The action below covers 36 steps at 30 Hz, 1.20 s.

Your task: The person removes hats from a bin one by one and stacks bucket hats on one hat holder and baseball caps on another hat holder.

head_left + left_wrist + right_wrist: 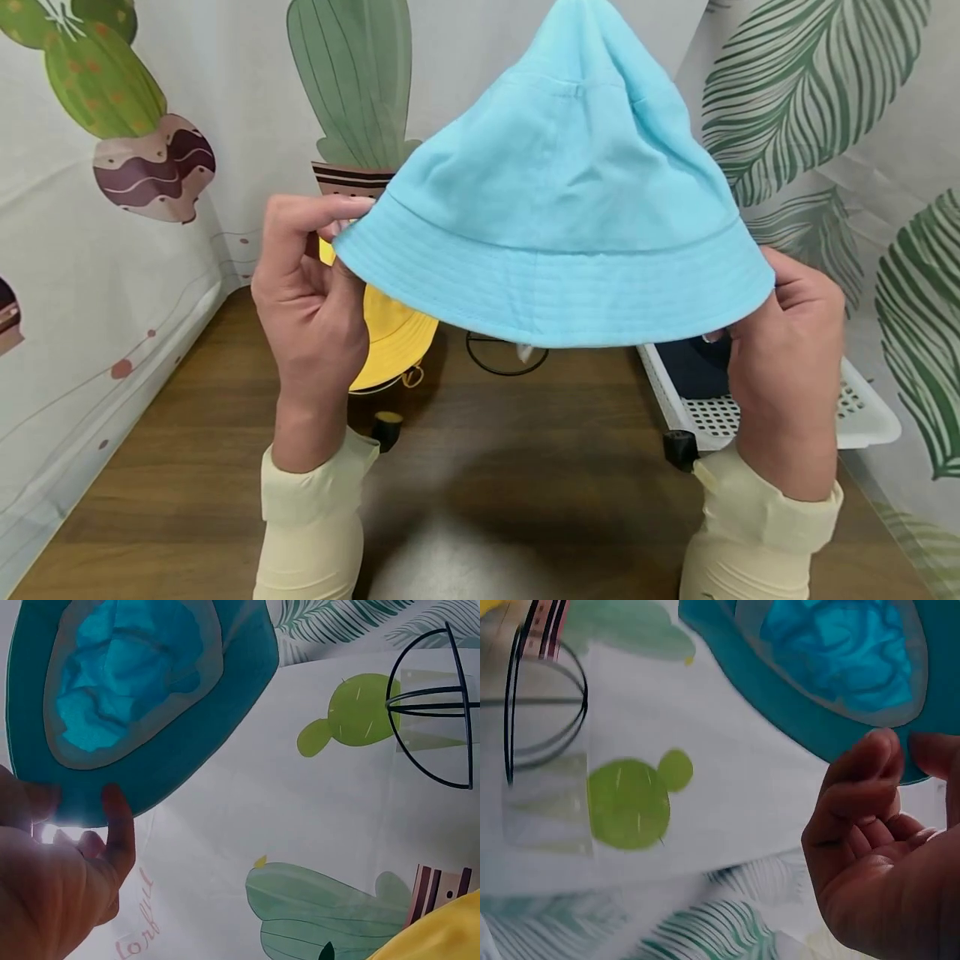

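Note:
A light blue bucket hat (555, 183) is held up over the table, crown upward and brim down, its crown peaked and creased. My left hand (311, 308) pinches the left end of the brim between thumb and fingers. At the opposite end, my right hand (787, 367) pinches the brim the same way. Both wrist views look up into the hat, where the crumpled lining (127, 667) shows inside a pale band. In the right wrist view the fingers (862, 769) and thumb meet on the brim edge.
Behind my left hand a yellow bucket hat (393, 337) with a cord stands on the wooden table (525, 483). A black wire stand (495, 367) is partly hidden by the blue hat. At right, a white perforated basket (870, 408) holds dark blue fabric (693, 371).

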Each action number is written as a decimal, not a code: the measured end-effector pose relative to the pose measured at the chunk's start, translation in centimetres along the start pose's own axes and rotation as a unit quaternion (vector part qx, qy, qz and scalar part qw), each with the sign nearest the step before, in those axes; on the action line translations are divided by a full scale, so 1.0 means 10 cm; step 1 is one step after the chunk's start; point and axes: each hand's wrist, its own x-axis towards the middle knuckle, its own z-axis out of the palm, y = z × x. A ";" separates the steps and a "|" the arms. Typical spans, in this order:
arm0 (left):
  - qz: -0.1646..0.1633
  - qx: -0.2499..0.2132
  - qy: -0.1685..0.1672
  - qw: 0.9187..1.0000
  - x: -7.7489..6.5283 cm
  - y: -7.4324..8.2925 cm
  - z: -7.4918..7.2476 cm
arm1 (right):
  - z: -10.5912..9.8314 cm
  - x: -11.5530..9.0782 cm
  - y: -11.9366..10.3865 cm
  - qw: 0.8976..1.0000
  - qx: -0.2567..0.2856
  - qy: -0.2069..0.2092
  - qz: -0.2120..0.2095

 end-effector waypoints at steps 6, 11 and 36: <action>-0.004 -0.019 0.006 1.000 0.01 -0.02 -0.01 | -0.06 0.01 0.01 0.974 0.177 -0.109 0.095; -0.022 -0.017 -0.006 1.000 0.00 -0.02 -0.04 | -0.01 0.00 0.02 0.957 0.221 -0.112 0.153; -0.196 -0.145 -0.014 0.970 0.12 -0.26 -0.58 | 0.60 -0.07 0.46 0.973 0.100 -0.098 0.185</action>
